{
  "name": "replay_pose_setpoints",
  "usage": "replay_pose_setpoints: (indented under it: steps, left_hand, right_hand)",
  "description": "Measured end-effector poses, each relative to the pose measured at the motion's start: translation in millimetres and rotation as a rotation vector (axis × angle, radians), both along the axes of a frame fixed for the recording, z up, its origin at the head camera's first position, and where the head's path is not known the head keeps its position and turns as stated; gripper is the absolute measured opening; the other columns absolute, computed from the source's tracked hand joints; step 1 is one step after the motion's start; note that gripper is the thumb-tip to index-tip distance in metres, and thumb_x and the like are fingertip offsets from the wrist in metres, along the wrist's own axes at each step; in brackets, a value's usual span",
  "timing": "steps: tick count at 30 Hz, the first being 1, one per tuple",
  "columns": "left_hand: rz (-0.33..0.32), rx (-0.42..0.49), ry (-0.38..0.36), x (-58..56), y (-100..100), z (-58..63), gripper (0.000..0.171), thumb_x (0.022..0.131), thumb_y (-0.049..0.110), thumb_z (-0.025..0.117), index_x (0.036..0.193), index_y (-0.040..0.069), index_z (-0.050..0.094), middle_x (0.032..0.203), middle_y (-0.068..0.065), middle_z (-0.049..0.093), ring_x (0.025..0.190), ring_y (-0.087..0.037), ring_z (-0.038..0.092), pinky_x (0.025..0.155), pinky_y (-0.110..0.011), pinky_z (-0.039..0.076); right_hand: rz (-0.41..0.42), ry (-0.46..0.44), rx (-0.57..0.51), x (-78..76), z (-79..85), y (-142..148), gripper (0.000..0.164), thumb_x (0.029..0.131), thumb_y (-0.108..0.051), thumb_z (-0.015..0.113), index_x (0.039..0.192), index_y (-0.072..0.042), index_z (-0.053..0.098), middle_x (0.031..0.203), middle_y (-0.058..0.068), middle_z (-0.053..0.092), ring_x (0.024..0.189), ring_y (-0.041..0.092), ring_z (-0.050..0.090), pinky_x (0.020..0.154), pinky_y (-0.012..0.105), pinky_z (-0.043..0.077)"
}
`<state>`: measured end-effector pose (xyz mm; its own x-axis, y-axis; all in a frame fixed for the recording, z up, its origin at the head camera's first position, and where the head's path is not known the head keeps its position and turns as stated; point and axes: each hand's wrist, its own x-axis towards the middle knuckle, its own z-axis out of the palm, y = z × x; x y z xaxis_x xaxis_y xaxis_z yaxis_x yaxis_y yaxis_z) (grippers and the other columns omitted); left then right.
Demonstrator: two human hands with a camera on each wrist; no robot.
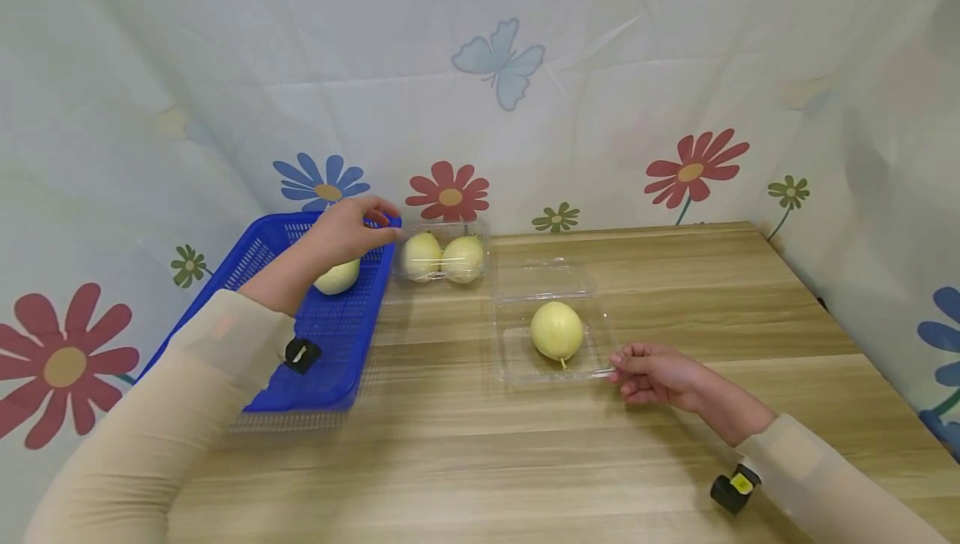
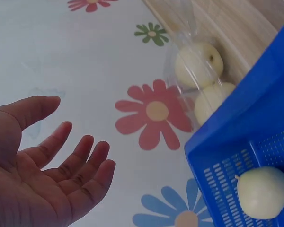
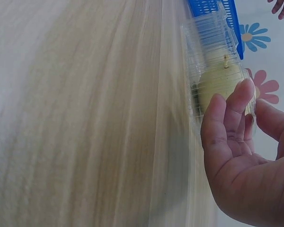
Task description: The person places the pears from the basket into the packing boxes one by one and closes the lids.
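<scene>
Over the far rim of a blue plastic basket [image 1: 352,352] my left hand [image 1: 348,232] hovers with nothing in it; the left wrist view shows its palm and loosely bent fingers [image 2: 87,175]. A pale yellow pear [image 2: 264,193] lies in the basket, partly covered by the left arm in the head view. My right hand [image 1: 660,376] pinches the near right corner of an open clear plastic clamshell box [image 1: 517,365] between thumb and fingers. One pear [image 1: 557,331] sits in that box, stem toward me. The box's lid [image 1: 543,279] is folded back behind it.
Right of the basket, against the back curtain, stands another clear clamshell box [image 1: 487,248] with two pears [image 1: 462,259] inside. The wooden table [image 1: 465,461] ends at a flower-patterned curtain [image 1: 600,127] behind and at the sides. Small black devices [image 1: 735,488] sit at both wrists.
</scene>
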<state>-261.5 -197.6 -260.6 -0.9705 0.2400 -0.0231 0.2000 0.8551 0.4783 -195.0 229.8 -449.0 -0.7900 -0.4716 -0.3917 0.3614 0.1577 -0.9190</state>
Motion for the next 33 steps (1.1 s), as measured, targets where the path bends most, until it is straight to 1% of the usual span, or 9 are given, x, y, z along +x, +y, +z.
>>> replay_pose_setpoints:
  steps: [3,7,15,20,25,29,33]
  left_hand:
    - [0.017,0.002,-0.016,-3.0,-9,3.5,0.049,0.102,0.028,0.059,0.144,0.003,0.052,0.144,-0.030,0.054,0.132,-0.047,0.051,0.110,-0.062,0.045]
    - [0.046,-0.012,-0.020,-7.7,-21,1.9,0.052,0.103,0.028,0.059,0.146,0.002,0.049,0.147,-0.031,0.050,0.135,-0.049,0.048,0.113,-0.064,0.042]
    - [0.079,0.032,-0.011,-19.8,-40,-8.5,0.057,0.100,0.028,0.064,0.149,0.004,0.046,0.152,-0.030,0.046,0.140,-0.048,0.046,0.115,-0.063,0.042]
    - [0.092,0.043,0.017,-27.7,-56,-14.4,0.059,0.100,0.027,0.064,0.150,0.004,0.044,0.154,-0.030,0.043,0.142,-0.050,0.043,0.115,-0.065,0.040]
    - [0.087,0.046,0.048,-36.8,-77,-23.4,0.063,0.100,0.026,0.065,0.153,0.004,0.040,0.155,-0.031,0.041,0.142,-0.052,0.042,0.114,-0.067,0.040]
    - [0.099,0.042,0.038,-42.8,-91,-31.1,0.067,0.100,0.028,0.065,0.155,0.002,0.037,0.156,-0.032,0.039,0.142,-0.052,0.041,0.114,-0.066,0.040]
    - [0.110,0.027,0.018,-47.2,-99,-37.4,0.067,0.100,0.029,0.065,0.154,0.000,0.037,0.156,-0.034,0.037,0.142,-0.053,0.040,0.114,-0.066,0.040]
  right_hand:
    - [-0.005,-0.002,0.004,0.1,0.0,0,0.013,0.108,-0.023,0.051,0.099,-0.015,0.057,0.088,-0.011,0.072,0.071,-0.001,0.064,0.071,0.019,0.060]
    - [-0.008,-0.006,0.008,-0.1,0.0,1,0.013,0.108,-0.023,0.051,0.100,-0.014,0.056,0.088,-0.010,0.072,0.070,-0.001,0.064,0.071,0.019,0.060]
    - [-0.012,-0.005,0.005,-0.2,-1.0,1,0.014,0.108,-0.023,0.052,0.099,-0.015,0.057,0.088,-0.010,0.072,0.071,-0.001,0.064,0.071,0.019,0.061]
    - [-0.010,-0.002,0.004,0.4,-1.5,1,0.014,0.108,-0.023,0.051,0.097,-0.016,0.057,0.087,-0.011,0.071,0.070,-0.001,0.064,0.072,0.019,0.061]
    - [-0.010,-0.001,0.008,0.4,-2.1,1,0.014,0.108,-0.023,0.051,0.097,-0.016,0.056,0.087,-0.011,0.071,0.070,-0.001,0.063,0.071,0.019,0.060]
    - [-0.009,-0.005,0.012,-0.2,-2.4,1,0.013,0.108,-0.023,0.051,0.098,-0.016,0.056,0.088,-0.011,0.071,0.071,-0.001,0.063,0.071,0.019,0.060]
    - [-0.004,0.000,0.012,-0.9,-2.4,1,0.012,0.108,-0.024,0.051,0.099,-0.016,0.056,0.088,-0.011,0.070,0.071,0.000,0.063,0.072,0.020,0.060]
